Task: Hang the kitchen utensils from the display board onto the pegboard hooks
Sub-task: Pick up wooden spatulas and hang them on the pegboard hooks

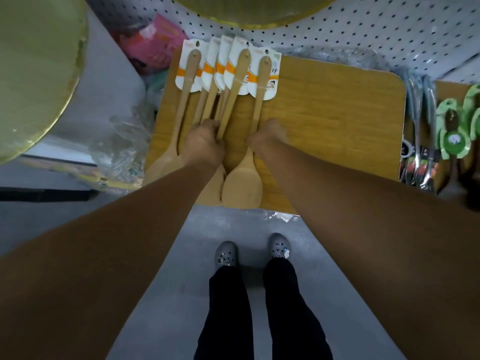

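Note:
Several wooden spatulas with white-and-orange paper tags (235,66) lie side by side on a wooden display board (324,120). My left hand (205,142) grips a bunch of their handles near the middle. My right hand (268,133) holds the handle of the rightmost spatula (242,185), whose blade reaches the board's near edge. One more spatula (185,100) lies loose at the left of the bunch. The white pegboard (363,29) with rows of black holes stands behind the board.
Round golden boards are at the left (33,74) and at the top (254,11). Pink packages (155,45) and crumpled plastic (119,144) lie left of the board. Metal utensils (420,152) and green-tagged items (454,133) sit at the right. My feet stand on grey floor (181,255).

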The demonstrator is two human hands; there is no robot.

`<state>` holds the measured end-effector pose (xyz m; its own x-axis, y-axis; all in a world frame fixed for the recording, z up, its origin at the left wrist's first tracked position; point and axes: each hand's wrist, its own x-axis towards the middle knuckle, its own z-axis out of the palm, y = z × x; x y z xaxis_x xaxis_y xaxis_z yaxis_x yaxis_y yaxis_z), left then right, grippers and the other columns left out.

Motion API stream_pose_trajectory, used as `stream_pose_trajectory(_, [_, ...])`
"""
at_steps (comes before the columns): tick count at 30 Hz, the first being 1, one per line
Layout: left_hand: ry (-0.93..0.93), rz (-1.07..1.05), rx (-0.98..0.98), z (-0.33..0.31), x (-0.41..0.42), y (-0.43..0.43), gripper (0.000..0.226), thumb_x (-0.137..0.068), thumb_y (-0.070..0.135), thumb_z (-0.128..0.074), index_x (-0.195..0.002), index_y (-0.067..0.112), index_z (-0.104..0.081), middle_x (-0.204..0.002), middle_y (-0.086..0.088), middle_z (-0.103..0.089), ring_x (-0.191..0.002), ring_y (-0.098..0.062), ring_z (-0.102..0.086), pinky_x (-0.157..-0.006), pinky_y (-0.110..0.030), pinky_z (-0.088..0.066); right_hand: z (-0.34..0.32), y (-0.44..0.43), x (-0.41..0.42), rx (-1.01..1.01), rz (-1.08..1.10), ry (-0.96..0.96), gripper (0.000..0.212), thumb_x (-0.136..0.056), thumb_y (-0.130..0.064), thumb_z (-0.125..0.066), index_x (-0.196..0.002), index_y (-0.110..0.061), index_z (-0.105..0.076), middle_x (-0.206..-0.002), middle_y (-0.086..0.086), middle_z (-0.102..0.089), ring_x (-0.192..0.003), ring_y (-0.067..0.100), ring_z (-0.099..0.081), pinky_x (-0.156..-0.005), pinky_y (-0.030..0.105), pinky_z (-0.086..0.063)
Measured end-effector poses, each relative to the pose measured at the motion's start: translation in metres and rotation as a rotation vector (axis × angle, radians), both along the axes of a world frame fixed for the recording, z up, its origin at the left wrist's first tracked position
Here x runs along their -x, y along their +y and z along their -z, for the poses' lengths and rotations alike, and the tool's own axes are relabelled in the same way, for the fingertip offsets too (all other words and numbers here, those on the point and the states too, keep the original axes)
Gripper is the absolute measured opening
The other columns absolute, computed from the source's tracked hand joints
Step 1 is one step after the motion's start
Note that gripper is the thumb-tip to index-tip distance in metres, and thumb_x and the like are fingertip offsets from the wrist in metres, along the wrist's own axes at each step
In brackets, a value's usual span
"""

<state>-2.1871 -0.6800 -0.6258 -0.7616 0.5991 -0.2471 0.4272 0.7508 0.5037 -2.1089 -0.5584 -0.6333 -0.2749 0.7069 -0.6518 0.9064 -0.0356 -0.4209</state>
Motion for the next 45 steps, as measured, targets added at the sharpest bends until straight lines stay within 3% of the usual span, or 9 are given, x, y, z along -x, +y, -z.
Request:
stream_pose_trajectory(5, [-0.213,-0.133,0.006,-0.015,0.005,0.002,0.025,-0.086,0.021,-0.07,-0.11,0.016,-0.066,-0.106,0.0,-0.067,-0.102,-0.018,-0.062,-0.09,-0.027,-0.05,-0.025,0.012,-0.023,0.487,0.32,0.131,0.024,-0.086,-0.005,-0.075,-0.105,0.0,-0.062,-0.111,0.016,-0.071,-0.088,0.02,-0.071,-0.061,0.032,-0.06])
stream_pose_trajectory(8, [-0.3,-0.194,-0.023,-0.022,-0.001,0.002,0.02,-0.085,0.021,-0.074,-0.103,0.014,-0.068,-0.096,0.003,-0.064,-0.092,-0.011,-0.059,-0.083,-0.019,-0.045,-0.046,0.005,-0.05,0.562,0.393,0.271,0.046,-0.085,0.0,-0.074,-0.127,0.001,-0.055,-0.117,0.019,-0.069,-0.105,0.028,-0.069,-0.084,0.04,-0.06])
stream_pose_trajectory(12, [-0.47,-0.248,-0.037,-0.036,-0.015,-0.003,0.016,-0.083,0.013,-0.076,-0.097,0.016,-0.067,-0.097,0.0,-0.065,-0.092,-0.013,-0.06,-0.08,-0.018,-0.045,-0.065,-0.012,-0.097,0.502,0.472,0.392,0.052,-0.084,0.002,-0.075,-0.131,0.001,-0.054,-0.116,0.023,-0.069,-0.093,0.027,-0.068,-0.074,0.036,-0.06])
stream_pose_trajectory(18, [-0.635,-0.165,-0.065,-0.069,-0.059,-0.032,0.025,-0.075,0.004,-0.081,-0.095,0.011,-0.07,-0.097,-0.007,-0.069,-0.094,-0.021,-0.067,-0.094,-0.035,-0.055,-0.097,-0.064,-0.192,0.442,0.601,0.512,0.017,-0.091,0.003,-0.065,-0.108,0.005,-0.062,-0.093,0.021,-0.068,-0.073,0.026,-0.068,-0.069,0.035,-0.063])
stream_pose_trajectory(25, [-0.881,0.064,-0.114,-0.149,-0.159,-0.036,0.032,-0.083,0.0,-0.073,-0.113,0.009,-0.065,-0.089,0.004,-0.068,-0.066,-0.003,-0.064,-0.062,-0.019,-0.052,-0.171,-0.124,-0.332,0.299,0.878,0.692,0.017,-0.093,0.014,-0.052,-0.099,0.003,-0.064,-0.089,0.017,-0.064,-0.078,0.027,-0.066,-0.071,0.031,-0.062])
stream_pose_trajectory(30, [-1.014,0.249,-0.159,-0.195,-0.256,-0.016,0.03,-0.079,-0.007,-0.073,-0.097,0.016,-0.067,-0.095,-0.007,-0.072,-0.096,-0.031,-0.068,-0.087,-0.04,-0.056,-0.227,-0.133,-0.425,0.055,1.029,0.783,0.032,-0.091,0.018,-0.054,-0.122,0.01,-0.055,-0.09,0.02,-0.066,-0.068,0.023,-0.069,-0.068,0.03,-0.062])
stream_pose_trajectory(33, [-1.044,0.342,-0.203,-0.218,-0.315,0.001,0.031,-0.079,-0.006,-0.074,-0.1,0.016,-0.069,-0.096,-0.004,-0.073,-0.096,-0.026,-0.069,-0.084,-0.038,-0.058,-0.254,-0.128,-0.478,-0.061,1.069,0.848,0.03,-0.092,0.013,-0.056,-0.123,0.011,-0.056,-0.093,0.018,-0.07,-0.072,0.024,-0.072,-0.072,0.031,-0.062])
stream_pose_trajectory(36, [-1.061,0.431,-0.276,-0.252,-0.388,0.017,0.035,-0.081,-0.006,-0.072,-0.11,0.015,-0.068,-0.097,-0.001,-0.072,-0.092,-0.016,-0.069,-0.068,-0.021,-0.055,-0.282,-0.129,-0.546,-0.157,1.147,0.919,0.031,-0.093,0.009,-0.058,-0.125,0.008,-0.057,-0.096,0.017,-0.073,-0.079,0.028,-0.072,-0.074,0.031,-0.06])
stream_pose_trajectory(45, [-1.146,0.697,-0.433,-0.336,-0.593,0.051,0.045,-0.08,-0.01,-0.07,-0.122,0.005,-0.064,-0.111,-0.009,-0.072,-0.099,-0.016,-0.068,-0.079,-0.022,-0.056,-0.385,-0.135,-0.721,-0.47,1.164,0.971,0.03,-0.091,0.012,-0.058,-0.097,-0.015,-0.069,-0.09,0.01,-0.075,-0.082,0.026,-0.074,-0.085,0.041,-0.06])
